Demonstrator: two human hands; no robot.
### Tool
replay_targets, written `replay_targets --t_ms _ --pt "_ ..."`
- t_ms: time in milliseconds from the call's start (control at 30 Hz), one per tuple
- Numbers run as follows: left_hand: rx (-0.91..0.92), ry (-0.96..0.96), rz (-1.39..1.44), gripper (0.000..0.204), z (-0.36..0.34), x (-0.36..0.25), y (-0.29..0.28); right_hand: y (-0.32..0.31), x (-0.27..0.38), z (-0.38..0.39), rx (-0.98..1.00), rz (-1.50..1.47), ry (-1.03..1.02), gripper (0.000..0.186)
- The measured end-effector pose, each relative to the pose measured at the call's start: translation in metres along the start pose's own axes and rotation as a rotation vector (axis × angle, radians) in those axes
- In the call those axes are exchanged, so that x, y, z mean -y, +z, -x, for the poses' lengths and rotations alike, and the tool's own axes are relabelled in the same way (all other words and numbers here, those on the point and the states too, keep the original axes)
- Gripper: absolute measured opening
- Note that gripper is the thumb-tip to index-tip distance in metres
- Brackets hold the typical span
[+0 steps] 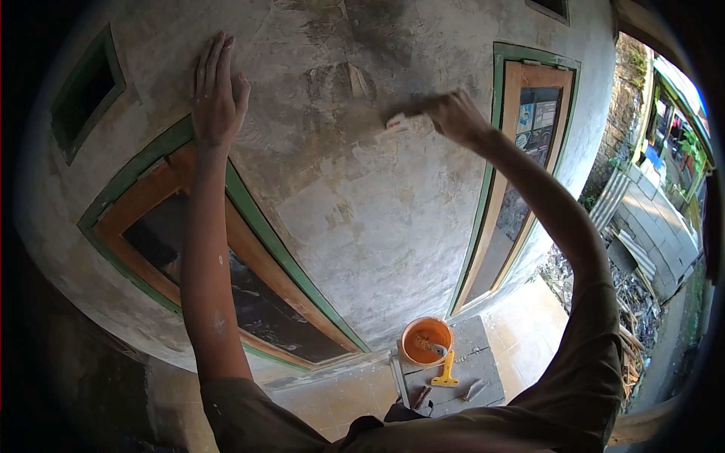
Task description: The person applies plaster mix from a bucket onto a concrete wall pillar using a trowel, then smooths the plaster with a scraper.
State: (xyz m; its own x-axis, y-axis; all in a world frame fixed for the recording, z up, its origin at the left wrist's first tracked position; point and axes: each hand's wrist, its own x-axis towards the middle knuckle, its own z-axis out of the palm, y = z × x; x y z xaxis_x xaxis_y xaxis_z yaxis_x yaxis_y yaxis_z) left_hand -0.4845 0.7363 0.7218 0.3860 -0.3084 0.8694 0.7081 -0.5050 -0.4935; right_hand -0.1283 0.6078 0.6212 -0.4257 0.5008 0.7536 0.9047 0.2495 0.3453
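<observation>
My left hand [217, 94] lies flat against the rough grey plaster wall [332, 219], fingers stretched upward, just above a green-edged window frame. Off to the right, my right hand [457, 117] is closed around a dark, flat hand tool [400, 117] with a pale edge, held at the wall. Motion blurs the tool, so its exact kind does not show. Between the hands the wall is patchy, with dark stains and a torn, peeling flake [357, 81]. Nothing is in my left hand.
Below me, a grey plank surface [483, 362] bears an orange bucket [427, 321], a yellow scraper [445, 374] and small hand tools [474, 389]. Wood-framed windows stand left [158, 177] and right [510, 98]. Tiled floor lies beneath; blocks [657, 226] and debris are outside at right.
</observation>
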Motion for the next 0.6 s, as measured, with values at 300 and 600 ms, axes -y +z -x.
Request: replay_targets --t_ms 300,600 --pt "-0.005 0.012 -0.001 0.050 -0.005 -0.003 0.005 -0.062 -0.070 -0.179 -0.343 0.626 -0.107 0.016" --pt "0.008 0.000 -0.011 0.050 -0.001 -0.001 0.000 0.013 0.022 -0.091 -0.612 0.154 -0.277 0.014"
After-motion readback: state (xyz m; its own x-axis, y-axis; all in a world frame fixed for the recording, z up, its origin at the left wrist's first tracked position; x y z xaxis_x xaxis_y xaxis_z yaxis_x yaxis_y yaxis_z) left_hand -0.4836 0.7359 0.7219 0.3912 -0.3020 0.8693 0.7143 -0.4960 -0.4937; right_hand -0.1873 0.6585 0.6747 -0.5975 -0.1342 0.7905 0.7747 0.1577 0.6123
